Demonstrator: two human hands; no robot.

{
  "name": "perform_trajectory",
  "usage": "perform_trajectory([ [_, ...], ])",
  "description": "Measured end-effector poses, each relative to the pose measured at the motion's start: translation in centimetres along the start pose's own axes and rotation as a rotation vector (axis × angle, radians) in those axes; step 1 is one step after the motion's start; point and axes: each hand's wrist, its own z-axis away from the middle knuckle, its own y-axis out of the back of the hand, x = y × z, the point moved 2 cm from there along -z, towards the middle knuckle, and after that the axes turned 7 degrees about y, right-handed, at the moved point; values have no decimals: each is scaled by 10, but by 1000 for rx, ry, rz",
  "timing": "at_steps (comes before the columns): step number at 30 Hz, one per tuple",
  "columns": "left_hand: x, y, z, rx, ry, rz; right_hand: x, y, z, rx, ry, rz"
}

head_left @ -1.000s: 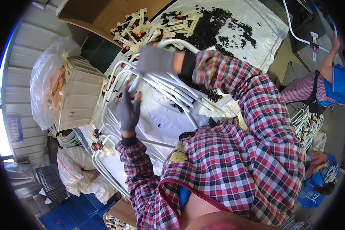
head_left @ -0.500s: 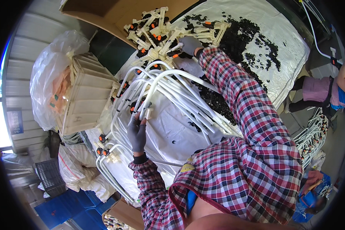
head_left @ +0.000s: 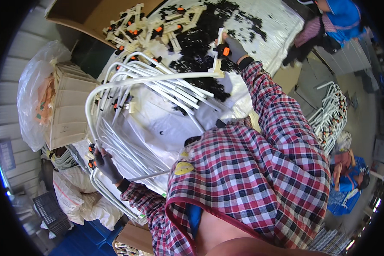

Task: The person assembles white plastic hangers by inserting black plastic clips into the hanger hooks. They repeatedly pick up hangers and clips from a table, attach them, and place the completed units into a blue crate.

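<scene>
A white bent tube (head_left: 158,80) arcs over the bundle in front of me. My left hand (head_left: 108,165), in a grey glove, is closed round its lower left part. At the far right, my gloved right hand (head_left: 234,48) grips a cream plastic fitting (head_left: 217,63) with a black and orange part on it. The fitting's lower end meets the tube's right end; how far it is seated I cannot tell. Beneath the held tube lies a bundle of similar white tubes (head_left: 175,91). Beyond them is a pile of cream fittings (head_left: 134,30) with black and orange parts.
Many small black pieces (head_left: 200,47) are strewn over the white sheet (head_left: 273,32). A cardboard box (head_left: 85,15) stands at the far left, and a pale crate (head_left: 70,102) with a plastic bag is nearer. Two people work at right, beside another tube stack (head_left: 330,113).
My right hand has left the pile with a fitting and moved right. My left hand has shifted down and left. The bent tube now stretches between both hands.
</scene>
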Motion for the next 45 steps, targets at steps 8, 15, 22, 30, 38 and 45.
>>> perform_trajectory([
  [8,36,-34,-29,-173,-62,-41,46,-30,32,-244,67,16],
  [15,12,9,-30,-54,-86,-213,43,-7,29,-64,63,30],
  [22,55,-25,-27,-86,-92,-184,77,3,41,65,98,21],
  [30,48,-18,-24,-128,-86,-117,98,20,35,-53,145,0],
  [38,46,-35,-25,-207,-121,-36,73,39,55,-92,-294,-388],
  [45,54,-55,-34,-265,-137,-73,18,-32,96,-492,328,940],
])
